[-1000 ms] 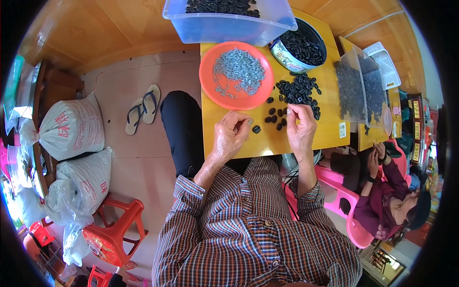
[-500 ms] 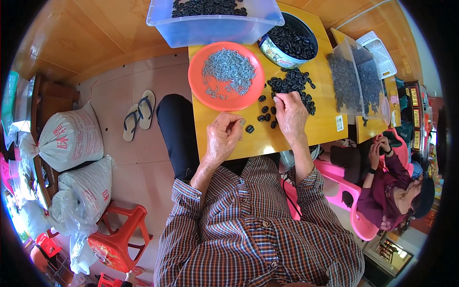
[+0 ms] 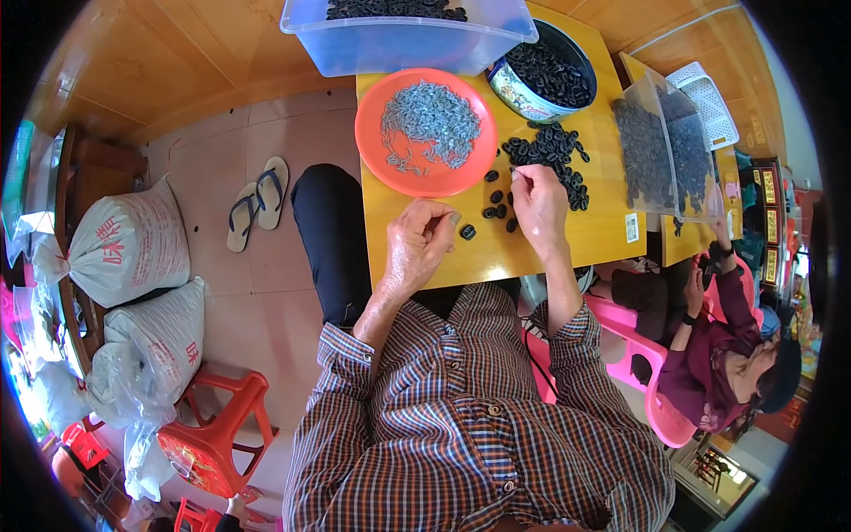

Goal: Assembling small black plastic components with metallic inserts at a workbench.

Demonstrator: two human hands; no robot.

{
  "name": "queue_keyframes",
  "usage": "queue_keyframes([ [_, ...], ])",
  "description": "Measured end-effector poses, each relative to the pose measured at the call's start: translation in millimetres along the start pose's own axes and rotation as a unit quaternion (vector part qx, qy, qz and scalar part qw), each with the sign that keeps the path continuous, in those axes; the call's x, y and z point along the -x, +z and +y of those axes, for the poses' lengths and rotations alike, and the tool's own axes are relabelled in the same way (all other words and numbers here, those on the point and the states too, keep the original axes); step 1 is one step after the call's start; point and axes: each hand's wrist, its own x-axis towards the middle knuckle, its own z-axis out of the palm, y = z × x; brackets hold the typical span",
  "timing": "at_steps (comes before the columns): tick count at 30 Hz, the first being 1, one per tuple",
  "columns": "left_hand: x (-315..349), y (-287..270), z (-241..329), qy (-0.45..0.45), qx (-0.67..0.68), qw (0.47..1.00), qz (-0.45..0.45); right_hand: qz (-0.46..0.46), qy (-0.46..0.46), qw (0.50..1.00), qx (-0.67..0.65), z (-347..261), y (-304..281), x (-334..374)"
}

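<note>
Over the yellow table's near edge, my left hand [image 3: 417,246] is closed, its fingers curled in and the thumb bent against them. Whatever it may hold is hidden. One small black oval piece [image 3: 467,232] with holes lies just right of its thumb. My right hand [image 3: 542,211] has thumb and forefinger pinched together; anything between them is too small to name. It is beside a loose pile of similar black pieces [image 3: 551,146], with several strays to its left. Beyond my left hand sits an orange-red plate [image 3: 377,155] with many small silvery-grey metal pins [image 3: 433,120].
A clear plastic bin [image 3: 399,53] and a round tin [image 3: 523,96], both with black pieces, stand at the back. Rightward are another clear box [image 3: 651,151] and a seated person [image 3: 709,355] on a pink chair. Sacks [image 3: 133,239] and a red stool [image 3: 222,426] stand left.
My left hand has tilted slightly, its thumb still bent in. The right hand stays pinched near the pile. The other person has raised one hand toward the clear box. The whole view has shifted slightly.
</note>
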Motion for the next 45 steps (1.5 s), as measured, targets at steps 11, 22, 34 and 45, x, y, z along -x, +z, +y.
queue_keyframes([
  [11, 1, -4, 2, -0.047, 0.031, 0.998, -0.006, -0.163, 0.263, 0.783, -0.539, -19, -22, 31],
  [22, 1, -5, 7, -0.119, 0.125, 0.984, -0.032, -0.170, 0.254, 0.744, -0.595, -52, -14, 49],
  [34, 2, -5, 3, -0.108, 0.147, 0.982, -0.048, -0.167, 0.162, 0.797, -0.558, -52, -12, 55],
  [45, 0, -10, 0, -0.107, 0.203, 0.972, -0.053, -0.173, 0.139, 0.807, -0.548, -59, -13, 56],
])
